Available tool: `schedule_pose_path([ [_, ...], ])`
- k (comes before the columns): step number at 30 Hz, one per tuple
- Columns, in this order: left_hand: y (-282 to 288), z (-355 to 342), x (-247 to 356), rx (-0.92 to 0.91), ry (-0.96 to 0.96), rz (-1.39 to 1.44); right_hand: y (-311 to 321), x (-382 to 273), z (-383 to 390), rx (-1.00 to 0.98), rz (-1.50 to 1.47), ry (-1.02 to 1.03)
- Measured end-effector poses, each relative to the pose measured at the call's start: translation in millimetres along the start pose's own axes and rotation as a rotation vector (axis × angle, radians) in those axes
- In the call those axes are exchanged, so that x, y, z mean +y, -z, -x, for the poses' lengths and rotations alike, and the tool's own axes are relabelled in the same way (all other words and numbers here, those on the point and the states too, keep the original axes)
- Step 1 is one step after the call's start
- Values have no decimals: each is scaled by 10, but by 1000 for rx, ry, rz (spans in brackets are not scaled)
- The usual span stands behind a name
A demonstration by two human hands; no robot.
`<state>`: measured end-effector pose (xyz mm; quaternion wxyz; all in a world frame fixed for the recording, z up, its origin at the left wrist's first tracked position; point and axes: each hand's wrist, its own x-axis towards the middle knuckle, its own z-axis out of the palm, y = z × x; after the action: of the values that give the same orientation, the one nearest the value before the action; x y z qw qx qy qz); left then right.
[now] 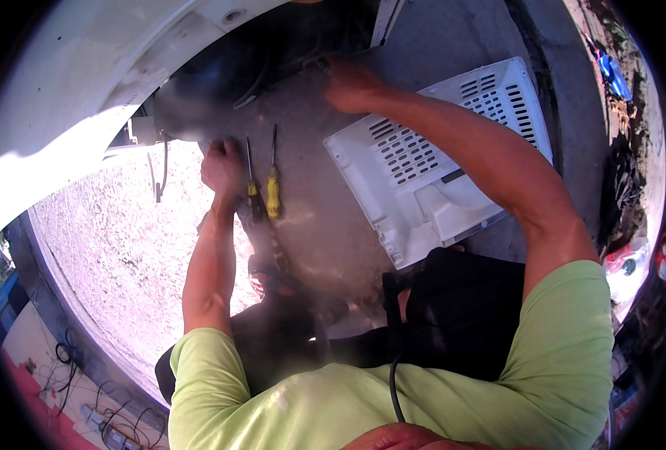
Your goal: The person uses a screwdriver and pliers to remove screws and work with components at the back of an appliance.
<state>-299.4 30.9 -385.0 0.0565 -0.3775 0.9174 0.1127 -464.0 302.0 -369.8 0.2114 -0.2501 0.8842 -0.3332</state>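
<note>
My right hand [352, 84] reaches into the dark cavity [273, 45] at top centre, grip hidden — left hand [223, 169], empty, could knock the screwdrivers [273, 191].

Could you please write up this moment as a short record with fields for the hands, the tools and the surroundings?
Left hand: the left hand rests on the grey concrete ground, beside the tools.
Right hand: the right hand reaches to the dark underside of a large white appliance; whether it grips anything cannot be told.
Tools: two screwdrivers lie side by side, a yellow-handled screwdriver and a dark-handled screwdriver.
Removed part: a white vented plastic panel lies flat under the right forearm.
Clothing: light green sleeves, dark trousers.
</note>
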Motion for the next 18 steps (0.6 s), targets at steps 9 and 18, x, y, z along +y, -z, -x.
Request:
schedule_pose_path([
  [9, 8, -2, -24, 6, -3, -14, 220, -146, 15, -260, 340, -110],
  [18, -9, -12, -45, 6, -8, 5, 81, -146, 37, -43, -29, -235],
])
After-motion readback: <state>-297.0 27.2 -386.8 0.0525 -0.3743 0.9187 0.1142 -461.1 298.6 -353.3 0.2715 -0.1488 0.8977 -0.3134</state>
